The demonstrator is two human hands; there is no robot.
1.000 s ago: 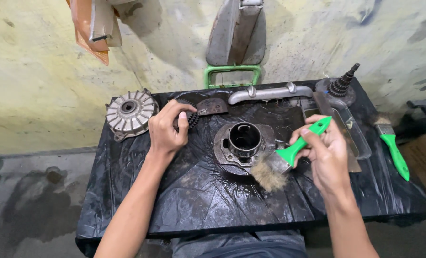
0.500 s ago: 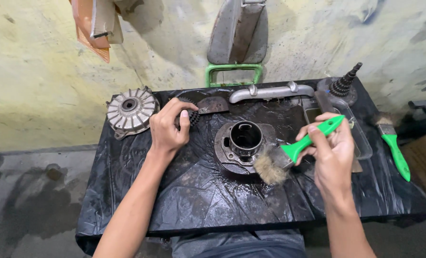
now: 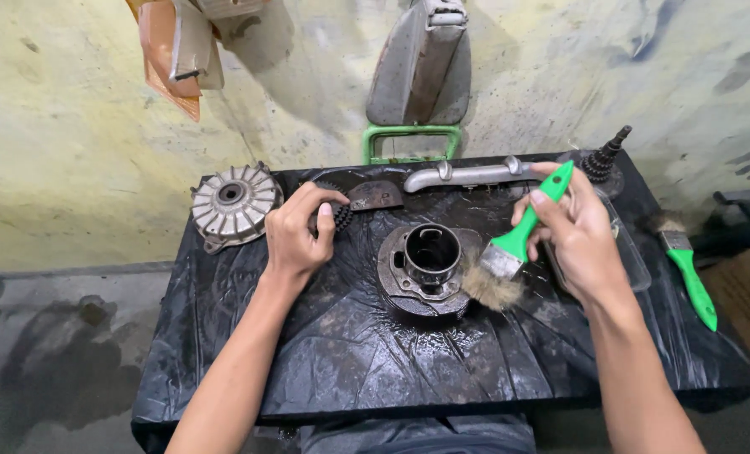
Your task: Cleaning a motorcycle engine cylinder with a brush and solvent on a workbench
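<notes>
The round, dark metal engine part with an open central bore sits near the middle of the wet black plastic sheet that covers the worktable, flat on its flange with the bore facing up. At its right edge rest the pale, splayed bristles of a green-handled paintbrush, which the right hand grasps around the handle, fingers wrapped and thumb on top, the handle slanting up and away toward the wall. The left hand is curled over a small black toothed gear just left of the part and behind it; its fingers close on the gear, though how firmly cannot be told. To brush well here, the bristle tips would seem best worked along the flange rim and into the recesses around the bore with short strokes — keeping the brush low so grime is pushed off the part onto the sheet rather than into the opening. Further out, a finned round silver hub lies at the sheet's left rear corner, a grey bent metal pipe runs along the back edge, a dark stepped cone-shaped piece stands at the right rear, and a second green-handled brush lies alone at the far right, well apart from both hands.
</notes>
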